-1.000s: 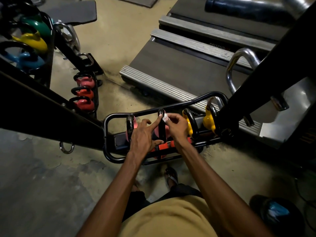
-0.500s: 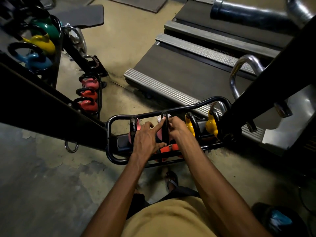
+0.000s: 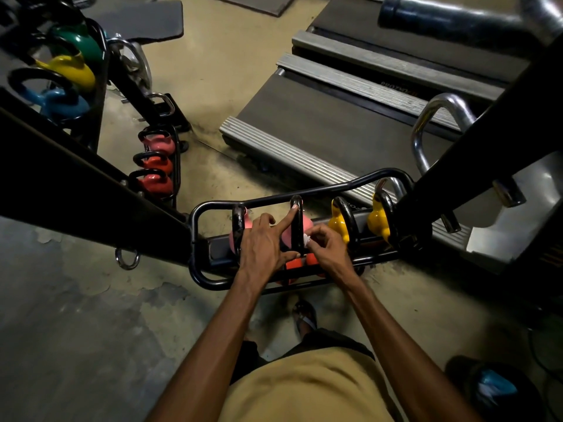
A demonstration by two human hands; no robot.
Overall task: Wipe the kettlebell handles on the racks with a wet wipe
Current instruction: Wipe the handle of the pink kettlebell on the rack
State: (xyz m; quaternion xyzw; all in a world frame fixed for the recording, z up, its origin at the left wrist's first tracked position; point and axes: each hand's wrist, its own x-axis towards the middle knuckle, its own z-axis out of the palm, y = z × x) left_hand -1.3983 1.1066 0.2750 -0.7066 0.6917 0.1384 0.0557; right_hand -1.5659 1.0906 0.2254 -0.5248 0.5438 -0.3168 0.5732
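Now that the right hand [image 3: 327, 252] has slid its pinched wet wipe [image 3: 306, 239] down, this handle [image 3: 296, 219] looks nearly clean.

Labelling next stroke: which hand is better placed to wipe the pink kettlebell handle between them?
Right. The right hand pinches the wet wipe against the handle; the left hand only touches it, holding no wipe.

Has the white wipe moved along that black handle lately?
Yes. The wet wipe slid from the handle's top down its right side, toward the rack's near rail.
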